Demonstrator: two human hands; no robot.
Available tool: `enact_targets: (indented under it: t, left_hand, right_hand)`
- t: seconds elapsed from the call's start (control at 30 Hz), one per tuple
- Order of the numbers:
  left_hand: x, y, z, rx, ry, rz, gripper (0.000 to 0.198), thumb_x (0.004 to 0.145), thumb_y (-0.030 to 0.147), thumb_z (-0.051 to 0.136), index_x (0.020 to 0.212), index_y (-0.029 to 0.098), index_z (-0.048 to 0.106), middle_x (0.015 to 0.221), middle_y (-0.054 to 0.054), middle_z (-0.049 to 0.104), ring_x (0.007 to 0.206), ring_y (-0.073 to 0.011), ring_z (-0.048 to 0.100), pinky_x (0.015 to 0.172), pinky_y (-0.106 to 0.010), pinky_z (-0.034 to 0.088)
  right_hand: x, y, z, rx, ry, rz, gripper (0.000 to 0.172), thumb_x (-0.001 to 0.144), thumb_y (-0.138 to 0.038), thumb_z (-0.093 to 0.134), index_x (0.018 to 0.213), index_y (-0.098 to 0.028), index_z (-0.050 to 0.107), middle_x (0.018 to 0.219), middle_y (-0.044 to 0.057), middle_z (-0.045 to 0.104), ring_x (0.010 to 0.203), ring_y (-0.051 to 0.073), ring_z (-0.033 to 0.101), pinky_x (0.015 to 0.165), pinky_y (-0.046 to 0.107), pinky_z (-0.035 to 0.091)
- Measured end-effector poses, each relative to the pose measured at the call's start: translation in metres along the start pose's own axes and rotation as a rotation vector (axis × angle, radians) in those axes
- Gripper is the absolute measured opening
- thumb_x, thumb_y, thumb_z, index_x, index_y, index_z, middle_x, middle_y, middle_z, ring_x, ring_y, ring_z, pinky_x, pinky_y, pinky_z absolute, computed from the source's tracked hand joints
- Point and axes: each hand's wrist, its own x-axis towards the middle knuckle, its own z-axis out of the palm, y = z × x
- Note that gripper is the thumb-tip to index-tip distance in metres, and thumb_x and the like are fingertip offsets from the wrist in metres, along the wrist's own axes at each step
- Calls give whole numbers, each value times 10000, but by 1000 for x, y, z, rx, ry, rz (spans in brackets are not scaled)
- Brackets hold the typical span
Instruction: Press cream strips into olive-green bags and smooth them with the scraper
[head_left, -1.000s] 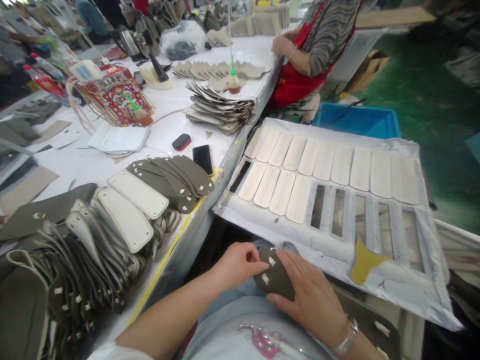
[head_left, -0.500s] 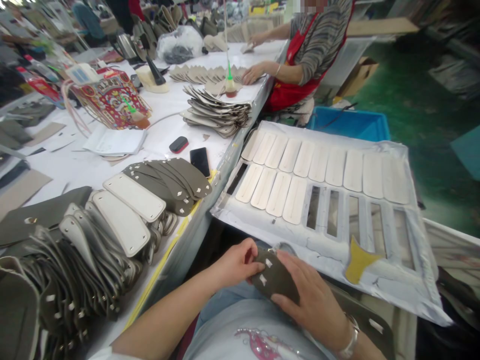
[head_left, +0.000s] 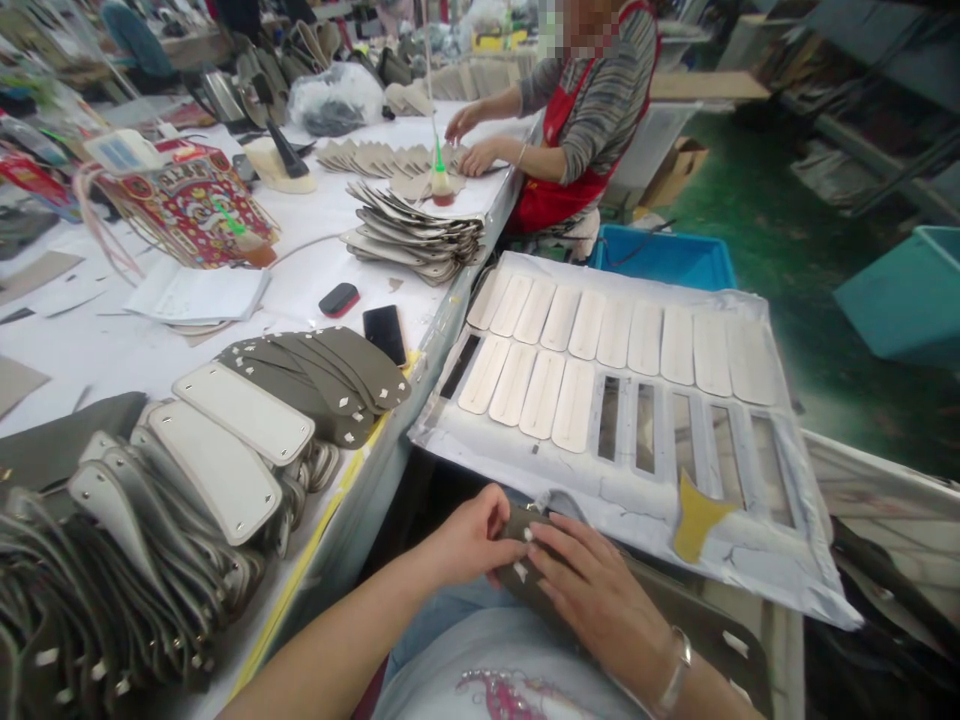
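Observation:
An olive-grey leather panel (head_left: 529, 590) with small white patches on its face lies in front of my body, partly covered by both hands. My left hand (head_left: 476, 535) pinches its left end, fingers curled and thumb on top. Across the panel's upper face lies my right hand (head_left: 600, 590), its fingers stretched out flat and pointing at the left thumb. A metal fitting (head_left: 534, 507) shows at the panel's top edge. Another grey panel (head_left: 720, 630) with white patches lies under my right forearm.
A white board (head_left: 630, 480) with rows of pale oblong pieces stands ahead; a yellow piece (head_left: 697, 520) lies on its front edge. Left, the table holds stacked grey panels (head_left: 112, 560), a phone (head_left: 385, 333) and a glue bottle (head_left: 441, 180). A co-worker (head_left: 592, 110) works beyond.
My right hand's fingers have slid left over the panel, close to the left thumb, covering more of it. The co-worker's hands have come closer together. The view has shifted slightly right.

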Motion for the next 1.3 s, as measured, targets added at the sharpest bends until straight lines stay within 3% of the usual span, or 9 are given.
enact_targets:
  t: [0.13,0.4,0.5,0.57,0.67,0.73,0.83,0.93,1.3]
  left_hand:
    - [1,3,-1,-9,-31,-9,313,707,296,642,794,217,351,637,97,357,469,-72,445,360,-243,489]
    - [-5,-1,4,70,-73,-20,266,788,393,545,805,219,345,686,75,386,546,-92,456,429,-249,492]
    - [-9,2,-1,424,-14,46,220,827,418,481,842,220,388,688,55,442,580,-128,500,522,-300,501]
    - [-11,9,3,757,131,230,219,808,406,516,898,220,442,766,11,521,700,-183,555,656,-379,500]
    - [-7,24,37,1031,228,588,219,778,391,567,900,223,499,962,-56,578,917,-245,561,822,-442,453]
    - [2,30,80,1096,107,738,210,771,380,584,891,221,518,1087,-75,572,1021,-252,535,880,-431,435]
    - [24,29,149,1170,-159,813,630,668,439,672,1191,178,436,1290,-129,475,1178,-295,437,986,-472,355]
    - [43,21,193,1242,-289,716,942,554,509,729,1308,112,327,1326,-178,437,1204,-331,406,1013,-501,304]
    - [49,17,204,1193,-269,637,642,579,361,708,1137,174,453,1101,-89,561,1002,-281,518,898,-431,379]
  right_hand:
    - [-23,13,-20,3,-9,43,317,847,-213,469,1150,-222,560,1227,61,550,1136,192,496,924,343,479]
    - [-142,1,-51,-290,-8,381,669,797,-360,539,1378,-130,299,1357,135,418,1265,276,351,1017,476,351]
    - [-157,-10,-44,-219,58,452,639,797,-366,539,1364,-154,333,1365,123,410,1285,284,314,1046,505,293]
    - [-163,-8,-43,-102,248,626,544,829,-328,497,1338,-183,371,1366,110,408,1283,268,321,1055,501,281]
    - [-177,4,-45,255,592,1054,401,882,-343,405,1248,-194,473,1299,106,482,1215,233,420,1037,461,326]
    - [-186,12,-43,646,711,1252,399,867,-430,426,1159,-189,549,1218,106,555,1135,231,502,1005,443,373]
    - [-187,15,-36,1212,755,1315,440,786,-509,532,1070,-182,610,1134,101,615,1064,243,557,963,437,416]
    - [-177,11,-31,1365,736,1253,440,729,-502,605,1048,-200,629,1124,79,625,1088,243,539,989,432,384]
    - [-168,18,-22,1010,594,1085,302,781,-279,481,1041,-160,580,1011,78,626,945,208,567,895,391,430]
